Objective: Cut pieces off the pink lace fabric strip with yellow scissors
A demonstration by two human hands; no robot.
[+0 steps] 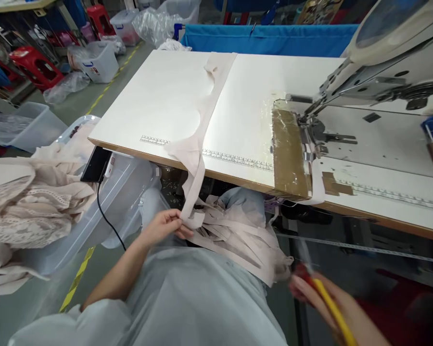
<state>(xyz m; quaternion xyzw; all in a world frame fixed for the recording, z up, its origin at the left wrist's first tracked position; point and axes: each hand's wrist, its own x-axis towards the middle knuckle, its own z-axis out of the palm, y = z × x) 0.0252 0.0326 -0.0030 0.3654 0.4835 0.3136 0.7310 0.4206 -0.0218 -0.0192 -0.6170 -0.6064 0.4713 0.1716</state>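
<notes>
My left hand [168,225] is closed in a pinch on the lower end of a pale pink fabric strip [195,158]. This strip runs across the white sewing table [130,96] and hangs over its front edge. Below the edge, more pale fabric pieces [234,235] lie bunched over my lap. At the lower right, my right hand [324,298] is wrapped round scissors [334,307] with red and yellow handles, smeared by motion; their blades point up and away.
A sewing machine [389,86] stands on the table's right side. Left of me, a clear plastic bin [119,192] sits beside heaped lace fabric [46,206], with a phone [96,165] and its cable at the rim. Blue cloth [267,41] hangs behind the table; red stools [36,67] stand farther left.
</notes>
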